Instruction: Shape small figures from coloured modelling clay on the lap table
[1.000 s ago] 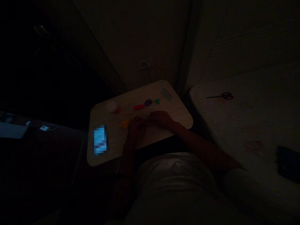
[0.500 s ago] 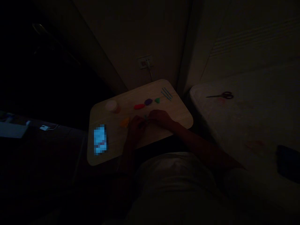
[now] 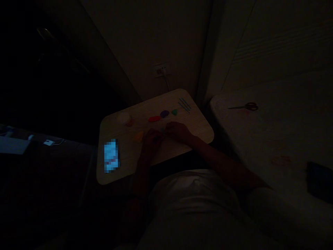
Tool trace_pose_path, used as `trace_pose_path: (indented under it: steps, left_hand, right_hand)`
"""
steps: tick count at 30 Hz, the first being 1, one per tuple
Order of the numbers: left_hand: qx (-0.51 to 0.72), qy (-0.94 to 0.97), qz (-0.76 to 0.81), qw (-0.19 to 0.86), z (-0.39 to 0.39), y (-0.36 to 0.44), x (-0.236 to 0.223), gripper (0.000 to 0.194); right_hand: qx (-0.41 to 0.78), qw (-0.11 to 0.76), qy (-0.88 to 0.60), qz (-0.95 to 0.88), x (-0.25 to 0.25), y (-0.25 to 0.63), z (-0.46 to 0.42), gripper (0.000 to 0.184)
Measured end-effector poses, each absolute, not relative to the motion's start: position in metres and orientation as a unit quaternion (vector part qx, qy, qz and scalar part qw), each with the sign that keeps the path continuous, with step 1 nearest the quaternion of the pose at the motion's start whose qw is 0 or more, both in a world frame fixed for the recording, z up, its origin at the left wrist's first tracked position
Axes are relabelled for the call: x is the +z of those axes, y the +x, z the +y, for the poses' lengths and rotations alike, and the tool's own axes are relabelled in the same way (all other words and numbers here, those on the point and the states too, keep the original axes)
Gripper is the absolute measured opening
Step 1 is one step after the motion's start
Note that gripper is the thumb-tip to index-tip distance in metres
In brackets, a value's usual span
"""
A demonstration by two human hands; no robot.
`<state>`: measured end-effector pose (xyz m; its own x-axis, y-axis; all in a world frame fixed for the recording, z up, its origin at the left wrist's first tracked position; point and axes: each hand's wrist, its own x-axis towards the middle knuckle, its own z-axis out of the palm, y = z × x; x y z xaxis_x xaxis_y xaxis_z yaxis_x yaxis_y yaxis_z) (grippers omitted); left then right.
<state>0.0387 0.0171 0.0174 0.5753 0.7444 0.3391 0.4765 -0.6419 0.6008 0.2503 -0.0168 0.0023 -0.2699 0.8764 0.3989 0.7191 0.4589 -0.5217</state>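
Note:
The room is very dark. My left hand [image 3: 151, 139] and my right hand [image 3: 177, 132] meet over the middle of a small wooden lap table [image 3: 197, 130], fingers curled together around a small greenish thing I cannot make out. Beyond them lie a red clay lump [image 3: 154, 119], a purple lump [image 3: 164, 113] and a green lump [image 3: 174, 112]. An orange lump [image 3: 139, 136] sits just left of my left hand.
A lit phone [image 3: 111, 156] lies at the table's near left. A small pale tub [image 3: 125, 119] and thin teal tools [image 3: 184, 105] sit at the back. Scissors [image 3: 244, 107] and a dark object [image 3: 319, 182] lie on the bed to the right. A wall socket [image 3: 162, 69] is behind.
The hands stay together in the same spot with only slight finger movement; the view shifts a little.

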Motion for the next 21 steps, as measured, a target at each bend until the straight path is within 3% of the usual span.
trace_pose_path:
  steps: [8,21]
  left_hand:
    - [0.301,0.849,0.352,0.254,0.0157,0.0360,0.0147,0.013]
    - [0.306,0.850,0.355,0.241,0.0179,0.0369,0.0136,0.009]
  right_hand:
    - [0.142,0.297,-0.523,-0.786,0.0046,0.2542,-0.0160,0.017]
    - [0.126,0.329,-0.512,-0.784,0.0078,0.2506,-0.0115,0.014]
